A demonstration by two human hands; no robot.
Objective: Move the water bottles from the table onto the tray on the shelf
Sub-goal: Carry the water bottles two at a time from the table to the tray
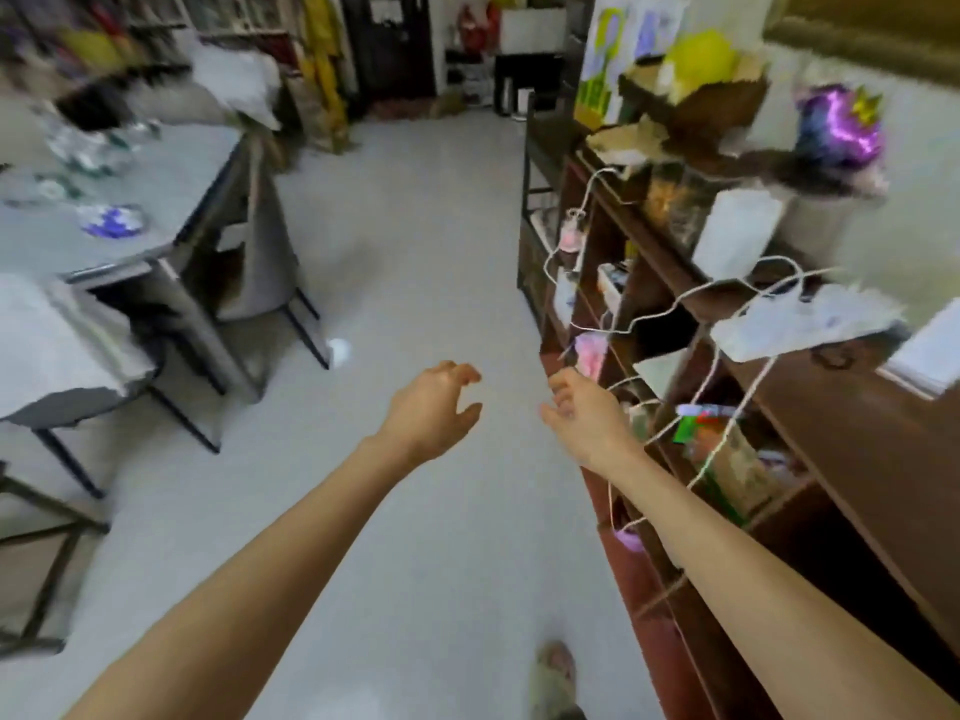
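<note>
Reaching out over the bare floor, both hands held nothing. The left hand had its fingers loosely curled and spread; the right hand hung relaxed, just beside the shelf and its white cords. The water bottles, blurred, lay on the table, far left of the shelf and well apart from both hands. The tray could not be told apart among the clutter on the shelf.
</note>
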